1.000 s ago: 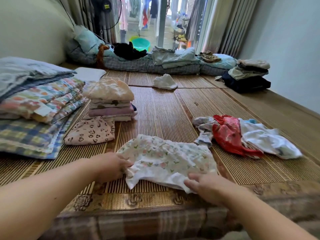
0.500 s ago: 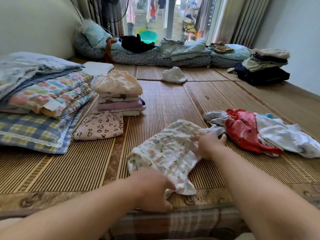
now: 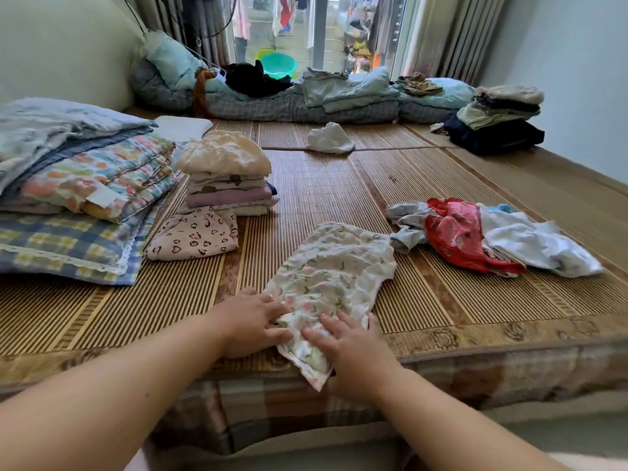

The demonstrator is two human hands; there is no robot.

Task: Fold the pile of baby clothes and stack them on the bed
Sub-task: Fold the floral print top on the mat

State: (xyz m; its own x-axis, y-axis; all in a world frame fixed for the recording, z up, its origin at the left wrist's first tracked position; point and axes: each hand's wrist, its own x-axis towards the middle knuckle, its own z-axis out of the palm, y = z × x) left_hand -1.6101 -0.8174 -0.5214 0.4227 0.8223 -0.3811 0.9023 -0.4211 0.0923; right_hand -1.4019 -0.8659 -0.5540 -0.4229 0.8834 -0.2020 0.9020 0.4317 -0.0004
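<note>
I see the folded stack [image 3: 227, 178] at left. The left hand [image 3: 251, 322] pinches the floral garment [image 3: 334, 266] at the bed's near edge, the right hand [image 3: 353, 351] presses it flat-fingered, and the unfolded pile [image 3: 475, 232] lies right.

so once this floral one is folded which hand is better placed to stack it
Probably the left hand: it pinches the left edge of the floral garment, and the folded stack lies to the left. The right hand, flat on it, would reach across.
</note>
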